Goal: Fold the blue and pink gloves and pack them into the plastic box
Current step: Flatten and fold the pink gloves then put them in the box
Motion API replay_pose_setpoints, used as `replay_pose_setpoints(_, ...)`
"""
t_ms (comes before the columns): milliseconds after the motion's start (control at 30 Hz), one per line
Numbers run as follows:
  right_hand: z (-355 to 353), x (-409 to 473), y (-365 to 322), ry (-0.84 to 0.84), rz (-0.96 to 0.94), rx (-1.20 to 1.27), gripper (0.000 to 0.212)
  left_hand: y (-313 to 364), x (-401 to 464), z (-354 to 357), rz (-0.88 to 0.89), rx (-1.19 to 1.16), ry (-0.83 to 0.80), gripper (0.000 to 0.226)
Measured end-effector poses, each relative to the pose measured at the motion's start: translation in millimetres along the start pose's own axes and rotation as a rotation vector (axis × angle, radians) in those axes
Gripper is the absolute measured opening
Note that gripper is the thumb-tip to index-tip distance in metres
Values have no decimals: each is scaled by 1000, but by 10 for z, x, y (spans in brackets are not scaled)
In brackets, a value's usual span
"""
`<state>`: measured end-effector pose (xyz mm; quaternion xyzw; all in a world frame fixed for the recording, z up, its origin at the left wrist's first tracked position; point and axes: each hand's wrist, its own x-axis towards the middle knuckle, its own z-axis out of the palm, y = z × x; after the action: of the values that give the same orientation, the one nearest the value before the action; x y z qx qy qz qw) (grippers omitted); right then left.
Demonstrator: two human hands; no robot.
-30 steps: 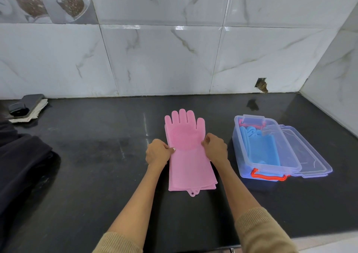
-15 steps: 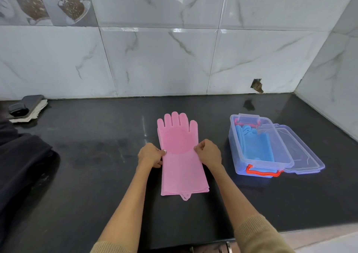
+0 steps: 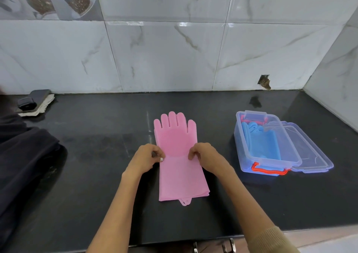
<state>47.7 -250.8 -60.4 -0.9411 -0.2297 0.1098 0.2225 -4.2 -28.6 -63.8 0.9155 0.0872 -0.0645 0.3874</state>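
Observation:
The pink gloves (image 3: pixel 179 173) lie stacked flat on the black counter, fingers pointing to the wall. My left hand (image 3: pixel 147 159) pinches their left edge at mid-length. My right hand (image 3: pixel 205 156) pinches the right edge at the same height. The blue gloves (image 3: pixel 265 144) lie folded inside the clear plastic box (image 3: pixel 242 156), which stands open to the right and has an orange handle.
The box's clear lid (image 3: pixel 310 156) lies against the box's right side. A dark cloth (image 3: pixel 23 156) covers the counter's left part. A phone (image 3: pixel 33 99) rests on a folded rag at the back left. Tiled walls close the back and right.
Both hands have stayed at the pink gloves' side edges; their fingers have curled in a little over the edges. The gloves lie as before.

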Motion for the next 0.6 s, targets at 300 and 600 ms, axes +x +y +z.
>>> replay_pose_setpoints(300, -255, 12, 52, -196, -168, -257, 27, -157, -132, 4, 302, 419, 33, 30)
replay_pose_setpoints(600, -280, 96, -60, -188, -151, -291, 32, -132, -202, -16, 643, 834, 102, 51)
